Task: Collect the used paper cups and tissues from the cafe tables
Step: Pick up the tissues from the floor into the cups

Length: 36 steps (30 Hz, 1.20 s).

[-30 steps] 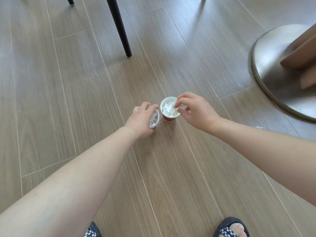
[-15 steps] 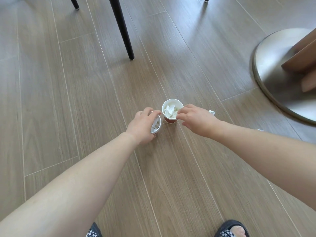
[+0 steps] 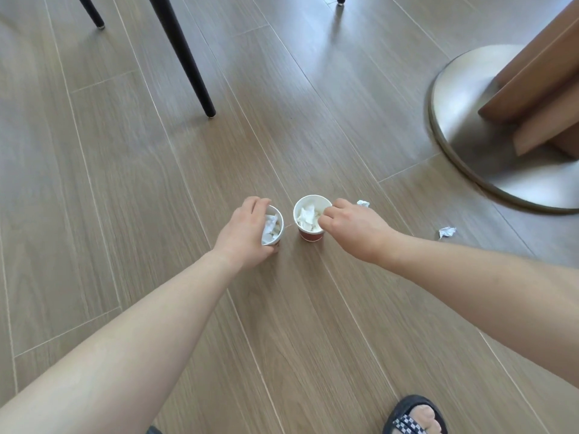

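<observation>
Red paper cup (image 3: 310, 235), stuffed with white tissue (image 3: 306, 216), stands on the wooden floor (image 3: 156, 183), right hand (image 3: 351, 225) pinching its rim; left hand (image 3: 246, 228) grips a second, tilted cup (image 3: 273, 227). Crumpled tissue scraps (image 3: 447, 231) await collecting.

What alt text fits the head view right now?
Both hands tend two tissue-stuffed paper cups: the left hand holds the tilted cup, the right hand seems to pinch the rim of the upright cup on the wood floor. Two tissue scraps lie to the right, near a metal table base.

The right hand (image 3: 354, 228) has dropped from over the cup (image 3: 310, 235) to its rim.
</observation>
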Each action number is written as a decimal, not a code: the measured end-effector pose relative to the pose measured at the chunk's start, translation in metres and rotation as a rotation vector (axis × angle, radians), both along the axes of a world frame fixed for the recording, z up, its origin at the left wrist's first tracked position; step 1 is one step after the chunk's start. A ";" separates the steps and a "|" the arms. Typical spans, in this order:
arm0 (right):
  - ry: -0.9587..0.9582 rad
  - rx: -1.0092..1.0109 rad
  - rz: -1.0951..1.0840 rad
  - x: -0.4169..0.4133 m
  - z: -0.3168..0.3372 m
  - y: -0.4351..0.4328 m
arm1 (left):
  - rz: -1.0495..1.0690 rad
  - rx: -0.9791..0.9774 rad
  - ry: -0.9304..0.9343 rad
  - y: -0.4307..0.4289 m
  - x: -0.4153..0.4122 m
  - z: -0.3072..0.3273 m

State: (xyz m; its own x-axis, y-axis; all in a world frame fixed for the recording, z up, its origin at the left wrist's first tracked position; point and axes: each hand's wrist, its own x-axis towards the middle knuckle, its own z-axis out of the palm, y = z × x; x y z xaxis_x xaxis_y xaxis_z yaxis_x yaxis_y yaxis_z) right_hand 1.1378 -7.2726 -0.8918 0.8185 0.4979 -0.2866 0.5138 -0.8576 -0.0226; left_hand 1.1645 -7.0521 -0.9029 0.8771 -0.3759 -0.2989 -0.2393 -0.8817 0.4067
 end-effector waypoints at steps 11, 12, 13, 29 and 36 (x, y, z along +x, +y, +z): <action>0.056 -0.064 0.065 -0.035 0.007 -0.060 | -0.110 -0.102 -0.018 -0.069 -0.009 -0.007; 0.035 -0.041 0.013 -0.038 0.003 -0.063 | -0.114 -0.106 -0.024 -0.073 -0.009 -0.008; 0.010 -0.005 -0.028 -0.041 0.000 -0.066 | -0.126 -0.110 -0.035 -0.077 -0.009 -0.009; -0.099 0.458 -0.230 -0.031 -0.004 -0.095 | -0.261 -0.054 -0.006 -0.096 0.003 -0.009; -0.041 0.389 -0.423 0.001 -0.025 -0.124 | -0.196 -0.100 -0.094 -0.101 0.019 -0.009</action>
